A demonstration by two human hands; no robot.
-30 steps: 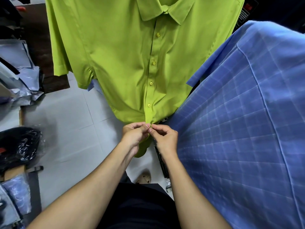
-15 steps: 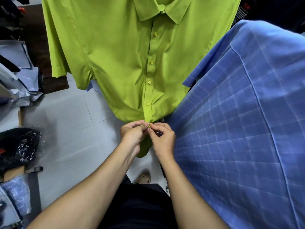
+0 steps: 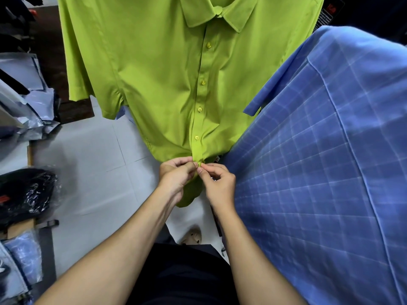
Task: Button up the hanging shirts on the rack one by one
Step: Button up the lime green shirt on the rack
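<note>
hands: left hand (image 3: 176, 175) and right hand (image 3: 217, 183) together, pinching green shirt (image 3: 167, 84) hem | change: barely any, grip unmoved | task: bottom button likely nearly fastened

Black bagged bundle (image 3: 24, 192) on floor (image 3: 92, 155)

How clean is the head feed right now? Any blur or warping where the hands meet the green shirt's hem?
Head view: the left hand and right hand are sharp, pinching the green shirt at its hem; light is even, no glare there. The blue checked shirt is smeared with blur toward the right edge. Wide-angle warping stretches the forearms and frame borders.
</note>
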